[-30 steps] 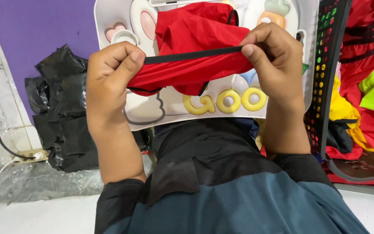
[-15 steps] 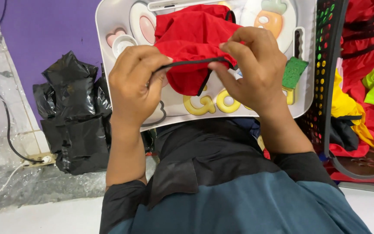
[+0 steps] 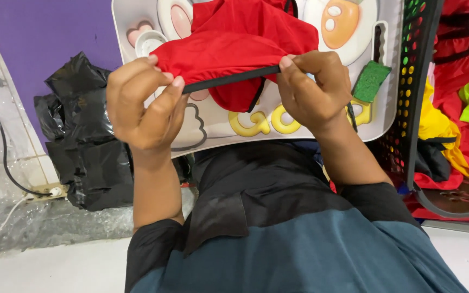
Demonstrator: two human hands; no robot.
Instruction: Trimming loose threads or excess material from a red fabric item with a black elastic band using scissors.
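Tray [image 3: 137, 21] with cartoon print filled the upper middle of the frame, red garment [image 3: 234, 43] bunched over it. Left hand [image 3: 145, 106] and right hand [image 3: 313, 89] each pinched the black elastic band [image 3: 229, 78], which had gone from slack half a second before to stretched taut again between them.

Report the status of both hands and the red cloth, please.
Left hand and right hand pinch the black band taut. Red cloth over white tray. Nothing obstructs.
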